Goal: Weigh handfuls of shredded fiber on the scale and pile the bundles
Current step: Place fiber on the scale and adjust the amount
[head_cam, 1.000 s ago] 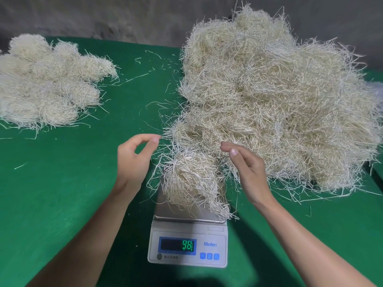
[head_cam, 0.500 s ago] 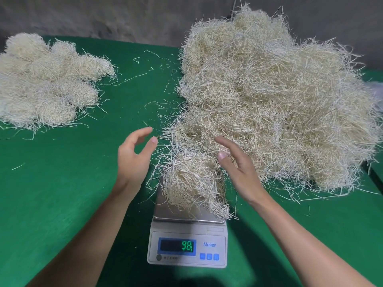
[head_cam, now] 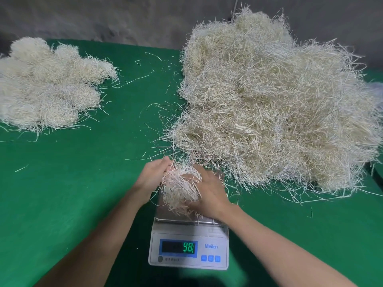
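A white digital scale (head_cam: 188,245) stands near the front middle of the green table, its display showing 98.1. A handful of pale shredded fiber (head_cam: 179,187) sits over the scale's metal pan, squeezed between both hands. My left hand (head_cam: 152,178) grips it from the left and my right hand (head_cam: 208,195) cups it from the right. A big loose heap of fiber (head_cam: 273,104) fills the right side of the table. A pile of weighed bundles (head_cam: 45,83) lies at the far left.
The green felt table (head_cam: 62,183) carries stray fiber strands between the two heaps. A grey wall runs behind the table. The table's right edge drops off dark beside the big heap.
Both hands have closed in from either side of the handful on the scale and now grip it, compressing it. The display reading is unchanged.
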Tool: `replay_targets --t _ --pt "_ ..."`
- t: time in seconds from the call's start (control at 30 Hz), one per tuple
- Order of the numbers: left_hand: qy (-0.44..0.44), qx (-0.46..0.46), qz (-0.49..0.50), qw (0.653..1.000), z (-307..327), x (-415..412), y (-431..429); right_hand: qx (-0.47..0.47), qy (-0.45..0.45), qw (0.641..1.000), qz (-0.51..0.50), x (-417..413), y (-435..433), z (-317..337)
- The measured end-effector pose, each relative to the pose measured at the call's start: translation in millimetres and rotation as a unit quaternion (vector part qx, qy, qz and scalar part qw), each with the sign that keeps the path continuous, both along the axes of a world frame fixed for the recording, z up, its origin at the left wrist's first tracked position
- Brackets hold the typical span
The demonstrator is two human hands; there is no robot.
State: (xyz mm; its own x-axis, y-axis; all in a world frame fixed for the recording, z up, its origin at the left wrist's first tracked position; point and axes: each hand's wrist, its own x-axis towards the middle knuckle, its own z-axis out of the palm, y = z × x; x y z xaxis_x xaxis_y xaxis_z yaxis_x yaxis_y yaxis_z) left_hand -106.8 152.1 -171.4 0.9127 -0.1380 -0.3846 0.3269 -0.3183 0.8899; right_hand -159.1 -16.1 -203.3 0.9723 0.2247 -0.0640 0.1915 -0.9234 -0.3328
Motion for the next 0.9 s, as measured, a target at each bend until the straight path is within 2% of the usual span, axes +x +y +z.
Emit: replay_targets --t 0.1,0.17,0.2,0.23,0.27,0.3,0.33,0.37,0.43,0.47,0.5,0.57,0.6,0.67,0.73,0.77,0.8,0.87,0.9 --pt "-0.076 0.079 0.062 0.992 -3 -3 -5 0.067 -0.018 0.997 -0.014 1 -1 -3" --pt "-0.071 0.054 0.084 0.992 1 -10 -11 0.167 -0.009 0.983 -0.069 5 -2 5" --pt "-0.038 -0.016 0.079 0.996 7 -12 -15 0.215 -0.019 0.972 -0.095 9 -2 13" --pt "0.013 -0.129 0.058 0.99 15 -13 -20 0.254 -0.045 0.961 -0.104 13 1 24" --pt "0.071 -0.269 0.017 0.96 23 -11 -25 0.276 -0.087 0.953 -0.092 19 4 39" --pt "0.113 -0.383 -0.012 0.917 35 -8 -30 0.28 -0.14 0.948 -0.064 25 7 55" --pt "0.14 -0.461 -0.008 0.876 50 -5 -35 0.268 -0.187 0.945 -0.026 31 10 71" --pt "0.152 -0.501 0.019 0.852 63 1 -40 0.246 -0.208 0.947 0.007 36 12 85" --pt "0.125 -0.509 0.107 0.845 84 13 -48 0.196 -0.188 0.961 0.043 42 10 105" --pt "0.1 -0.504 0.144 0.846 91 18 -49 0.205 -0.173 0.962 0.055 40 7 108" --pt "0.073 -0.497 0.169 0.848 95 21 -49 0.256 -0.152 0.953 0.059 36 5 109" --pt "0.024 -0.476 0.207 0.854 97 21 -54 0.416 -0.118 0.901 0.018 27 6 116" --pt "-0.006 -0.454 0.214 0.865 97 17 -57 0.473 -0.134 0.87 -0.021 28 6 121" --pt "-0.05 -0.424 0.185 0.885 96 8 -73 0.545 -0.135 0.821 -0.103 39 1 130" --pt "-0.083 -0.391 0.169 0.901 96 2 -87 0.598 -0.085 0.788 -0.115 44 0 137" --pt "-0.116 -0.355 0.178 0.91 97 5 -90 0.606 -0.08 0.786 -0.096 42 4 135" --pt "-0.144 -0.335 0.186 0.912 98 11 -92 0.579 -0.087 0.806 -0.08 39 11 133" --pt "-0.138 -0.364 0.163 0.907 99 16 -96 0.54 -0.105 0.828 -0.108 38 21 136" --pt "-0.129 -0.366 0.143 0.91 99 14 -98 0.546 -0.101 0.821 -0.131 41 20 139"
